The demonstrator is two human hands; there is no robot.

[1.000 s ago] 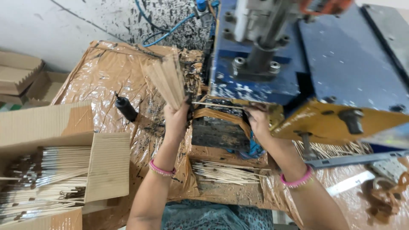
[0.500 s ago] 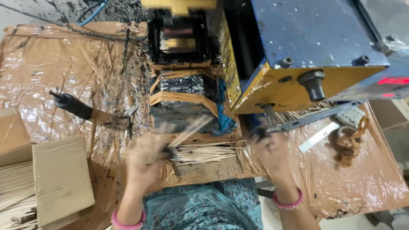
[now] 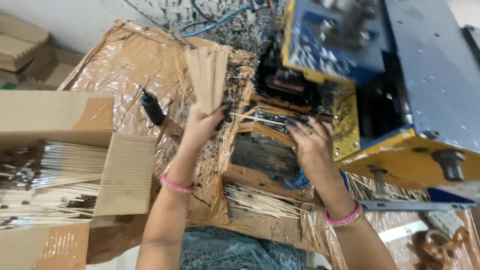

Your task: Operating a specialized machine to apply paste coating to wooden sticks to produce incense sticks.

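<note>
my left hand (image 3: 202, 125) is clenched around the base of a fanned bundle of thin pale wooden sticks (image 3: 207, 75), which stands upright above my fist. my right hand (image 3: 312, 145) pinches one thin pale stick (image 3: 257, 119) at its near end, fingertips (image 3: 300, 122) blackened; that stick lies level between my two hands, pointing toward the bundle. just beyond my right fingers sits the black-smeared feed opening of the blue and yellow metal machine (image 3: 400, 90). below both wrists a loose heap of pale sticks (image 3: 260, 200) lies on the brown plastic-wrapped table (image 3: 125, 65). well left of the left grip, an open cardboard box of dark-tipped sticks (image 3: 55, 180). judgement: keep the bundle tight at its base, draw single sticks cleanly, hold each level.
</note>
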